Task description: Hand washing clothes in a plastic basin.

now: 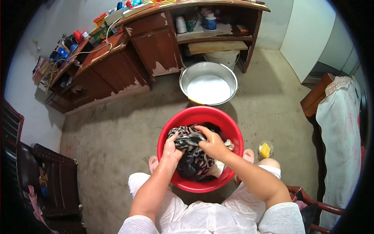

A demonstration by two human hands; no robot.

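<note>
A red plastic basin (238, 163) stands on the floor between my feet, with wet laundry in it. Both my hands grip a black, white and pinkish patterned garment (187, 137) above the heap. My left hand (171, 147) holds its left side, thumb on top. On the right side my right hand (212, 143) has its fingers curled over the cloth; its fingertips are partly hidden. Under the garment lie dark clothes (187, 166) and a cream-coloured cloth (217, 169), partly covered.
A metal pot (209, 87) with whitish contents stands just beyond the basin. Yellow soap (265, 150) sits in a small clear dish at the right. Farther off is a worn brown wooden desk (155, 49). A dark chair (55, 175) is at the left, a cloth-covered piece of furniture (336, 131) at the right.
</note>
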